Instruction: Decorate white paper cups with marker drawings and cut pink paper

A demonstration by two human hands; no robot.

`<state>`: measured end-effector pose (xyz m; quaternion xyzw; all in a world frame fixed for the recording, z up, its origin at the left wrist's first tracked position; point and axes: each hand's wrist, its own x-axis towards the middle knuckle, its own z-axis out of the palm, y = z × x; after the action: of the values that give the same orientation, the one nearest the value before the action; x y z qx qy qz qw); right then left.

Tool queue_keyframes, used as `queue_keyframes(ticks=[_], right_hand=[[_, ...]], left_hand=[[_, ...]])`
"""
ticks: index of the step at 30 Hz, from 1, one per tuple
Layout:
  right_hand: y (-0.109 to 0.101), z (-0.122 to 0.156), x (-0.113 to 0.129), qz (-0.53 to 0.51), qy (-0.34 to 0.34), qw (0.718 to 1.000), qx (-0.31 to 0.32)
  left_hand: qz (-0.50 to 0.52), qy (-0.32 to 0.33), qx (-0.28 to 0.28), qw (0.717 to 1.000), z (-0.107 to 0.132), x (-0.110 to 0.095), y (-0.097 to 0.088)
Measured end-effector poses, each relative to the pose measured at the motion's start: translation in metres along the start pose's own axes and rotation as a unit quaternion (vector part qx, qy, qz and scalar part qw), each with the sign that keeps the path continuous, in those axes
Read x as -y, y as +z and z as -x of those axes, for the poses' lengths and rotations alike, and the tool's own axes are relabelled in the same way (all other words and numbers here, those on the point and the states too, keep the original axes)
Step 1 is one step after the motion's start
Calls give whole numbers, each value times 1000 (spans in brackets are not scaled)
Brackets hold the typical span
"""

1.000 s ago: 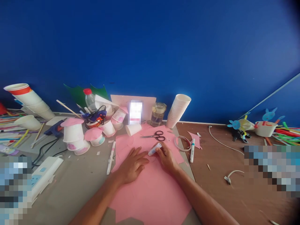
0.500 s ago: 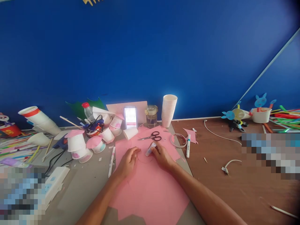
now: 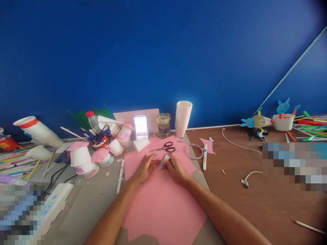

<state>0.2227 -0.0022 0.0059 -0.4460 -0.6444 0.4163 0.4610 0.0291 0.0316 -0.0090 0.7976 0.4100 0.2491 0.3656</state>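
Note:
My right hand (image 3: pixel 176 169) is closed round a glue stick (image 3: pixel 164 162), a small pale tube held tilted over the pink paper (image 3: pixel 166 207). Facing it, my left hand (image 3: pixel 146 167) rests on the same sheet, fingers stretched and curving toward the tube. A faint curved edge shows on the paper between the hands; whether it is a separate cut piece I cannot make out. Just beyond the hands lie dark-handled scissors (image 3: pixel 163 147). A roll of tape (image 3: pixel 194 151) and a marker (image 3: pixel 204 157) are to the right, and another marker (image 3: pixel 120 177) lies left of the sheet.
A tall stack of paper cups (image 3: pixel 183 119) and a glass jar (image 3: pixel 164 125) stand at the back near a bright phone screen (image 3: pixel 140 126). Pink-topped cup pieces (image 3: pixel 80 158) and a power strip (image 3: pixel 56 204) are on the left. White cables (image 3: pixel 240 145) run across the brown right side.
My left hand has shifted slightly right, its fingers closer to the glue stick. My right hand stays almost in place. The whole view has turned a little.

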Motion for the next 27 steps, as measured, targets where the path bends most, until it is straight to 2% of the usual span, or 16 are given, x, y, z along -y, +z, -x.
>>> queue_keyframes(ticks=[9, 15, 19, 21, 25, 27], right_hand=[[-1, 0, -2, 31, 6, 999, 5], [-6, 7, 4, 54, 17, 998, 41], [-12, 9, 6, 73, 29, 994, 80], [-16, 7, 3, 58, 38, 995, 69], [-19, 3, -8, -41, 37, 998, -23], [-16, 1, -11, -71, 36, 996, -41]], left_hand=[[-74, 20, 41, 996, -4, 3, 2], [-66, 23, 53, 996, -5, 2, 1], [-74, 42, 37, 996, -4, 1, 1], [-80, 46, 33, 995, -4, 1, 2], [-83, 37, 46, 995, -4, 1, 1], [-83, 30, 52, 995, -4, 1, 0]])
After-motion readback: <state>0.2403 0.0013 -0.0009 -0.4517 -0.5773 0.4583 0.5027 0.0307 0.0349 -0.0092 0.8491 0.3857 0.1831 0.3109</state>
